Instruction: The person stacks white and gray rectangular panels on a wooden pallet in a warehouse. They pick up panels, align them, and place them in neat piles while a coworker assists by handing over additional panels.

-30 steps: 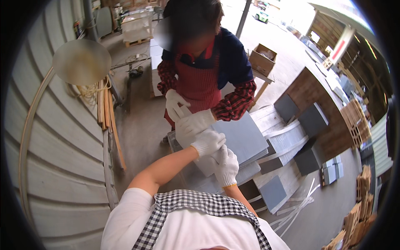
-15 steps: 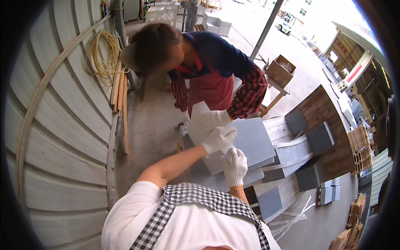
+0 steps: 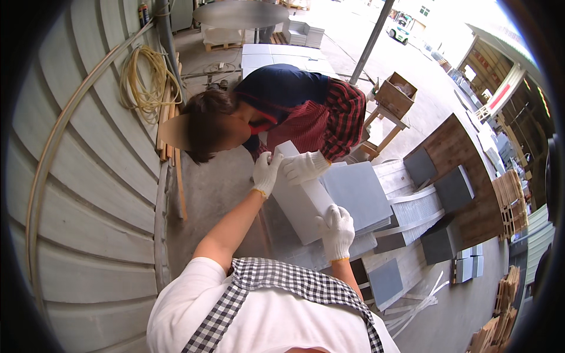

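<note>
A: Head view. What do we record for the wearer's left hand (image 3: 266, 175)?

B: White-gloved, fingers bent. We log it as grasping the pale grey rectangular block (image 3: 296, 213) at its far left edge.

A: And the right hand (image 3: 336, 230)?

B: Also white-gloved, knuckles up, fingers curled. We have it grasping the block's near right end.

A: Position of the block?

B: Between the two hands, long side slanting away from the wearer, just left of a stack of flat grey slabs (image 3: 358, 194). One piece or a bundle, we cannot tell. Nor can we tell how much weight the hands carry.

A: We count a third glove.

B: Yes, the co-worker's hand (image 3: 304, 167), laid over the block's upper part; how firmly it grips, we cannot tell. The co-worker (image 3: 285, 85) bends low on the far side, in a red apron (image 3: 303, 125).

A: Surroundings?

B: Right of the slabs we note a strapped bundle (image 3: 415, 213) and, farther off, an open brown box (image 3: 395, 94) on a wooden stand (image 3: 388, 138). On the left, a yellowish hose coil (image 3: 141, 82) hangs against the corrugated wall (image 3: 88, 235).
</note>
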`<move>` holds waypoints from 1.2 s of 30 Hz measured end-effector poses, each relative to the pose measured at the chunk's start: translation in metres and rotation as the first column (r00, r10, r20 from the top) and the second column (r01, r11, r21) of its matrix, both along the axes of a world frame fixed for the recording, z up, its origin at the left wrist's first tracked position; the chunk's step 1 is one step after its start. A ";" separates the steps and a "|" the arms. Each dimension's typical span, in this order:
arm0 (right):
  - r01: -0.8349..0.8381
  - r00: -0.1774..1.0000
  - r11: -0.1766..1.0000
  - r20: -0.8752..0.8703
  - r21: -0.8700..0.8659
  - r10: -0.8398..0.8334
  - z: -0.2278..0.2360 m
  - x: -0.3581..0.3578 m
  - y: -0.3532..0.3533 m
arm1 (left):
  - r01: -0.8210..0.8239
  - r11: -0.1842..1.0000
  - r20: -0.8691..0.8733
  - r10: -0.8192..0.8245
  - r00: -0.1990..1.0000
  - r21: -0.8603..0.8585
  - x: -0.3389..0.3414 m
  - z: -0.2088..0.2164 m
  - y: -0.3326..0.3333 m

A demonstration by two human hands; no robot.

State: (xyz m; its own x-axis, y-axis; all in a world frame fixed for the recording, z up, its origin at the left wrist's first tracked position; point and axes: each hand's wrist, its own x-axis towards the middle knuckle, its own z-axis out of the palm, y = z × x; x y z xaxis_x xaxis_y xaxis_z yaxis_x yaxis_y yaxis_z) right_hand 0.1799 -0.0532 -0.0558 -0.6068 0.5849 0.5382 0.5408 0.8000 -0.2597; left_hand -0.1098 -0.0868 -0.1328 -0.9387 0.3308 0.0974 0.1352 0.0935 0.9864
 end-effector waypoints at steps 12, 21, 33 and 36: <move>0.006 0.999 1.000 0.037 0.002 -0.006 0.007 0.001 0.000 | 0.524 0.773 0.267 -0.622 0.736 0.357 -0.065 -0.005 0.033; -0.010 1.000 0.999 0.004 -0.034 0.011 0.007 -0.005 -0.003 | 0.646 0.751 0.082 -0.658 0.748 0.135 -0.098 -0.018 0.051; -0.107 0.863 0.797 -0.455 -0.594 -0.222 -0.047 0.020 -0.008 | 0.586 0.743 0.124 -0.647 0.752 0.324 -0.077 -0.010 0.061; 0.097 0.922 0.546 -0.131 -0.832 -0.363 -0.060 0.028 -0.005 | 0.540 0.787 0.315 -0.615 0.723 0.298 -0.059 0.013 0.059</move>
State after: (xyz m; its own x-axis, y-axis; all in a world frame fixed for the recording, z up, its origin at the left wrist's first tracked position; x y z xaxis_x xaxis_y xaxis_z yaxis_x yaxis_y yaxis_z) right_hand 0.2082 -0.0584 -0.1160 -0.3017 0.9462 -0.1169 0.4798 0.0448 -0.8762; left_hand -0.1691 -0.0275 -0.1194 -0.5419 0.8333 -0.1097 -0.2772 -0.0540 0.9593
